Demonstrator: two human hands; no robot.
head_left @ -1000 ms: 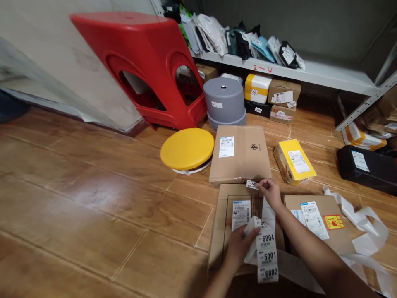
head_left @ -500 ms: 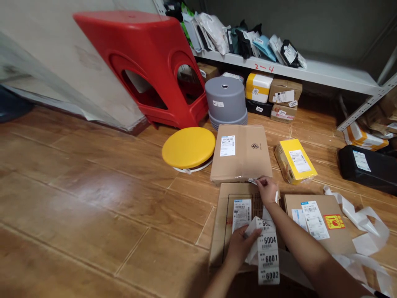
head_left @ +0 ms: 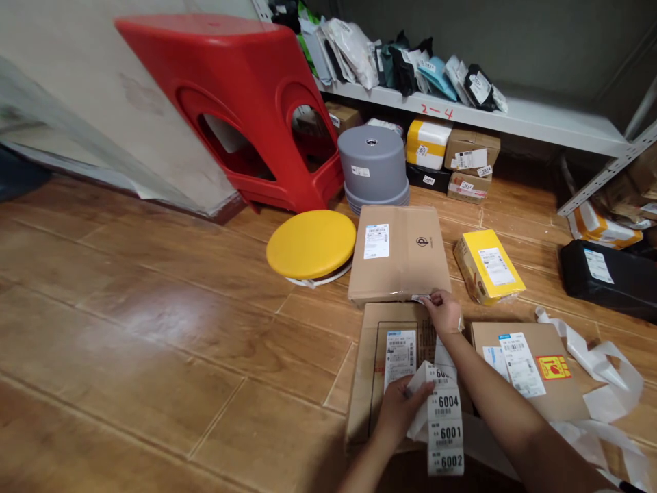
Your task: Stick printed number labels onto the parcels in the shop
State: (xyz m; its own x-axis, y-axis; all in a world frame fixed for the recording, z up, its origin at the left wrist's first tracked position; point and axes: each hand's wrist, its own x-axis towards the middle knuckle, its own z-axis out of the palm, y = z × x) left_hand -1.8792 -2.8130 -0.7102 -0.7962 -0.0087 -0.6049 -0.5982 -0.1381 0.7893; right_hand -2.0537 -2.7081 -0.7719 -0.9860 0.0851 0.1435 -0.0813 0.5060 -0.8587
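Observation:
My left hand is closed on a strip of printed number labels, which hangs down with 6004, 6001 and 6002 readable. At the front edge of a brown cardboard box, my right hand pinches a small label sticker. Part of that sticker lies against the box's edge; the fingers cover the rest. Beneath both hands is another cardboard box bearing a shipping label. White backing paper trails below my right wrist.
A yellow box and a flat cardboard box lie to the right, beside curled backing tape. Beyond are a yellow round seat, a red stool, a grey bucket-like stack and a parcel shelf.
The label strip and my left hand have dropped very slightly. My right fingers stay at the box's front edge with the sticker, which lies a little flatter against it.

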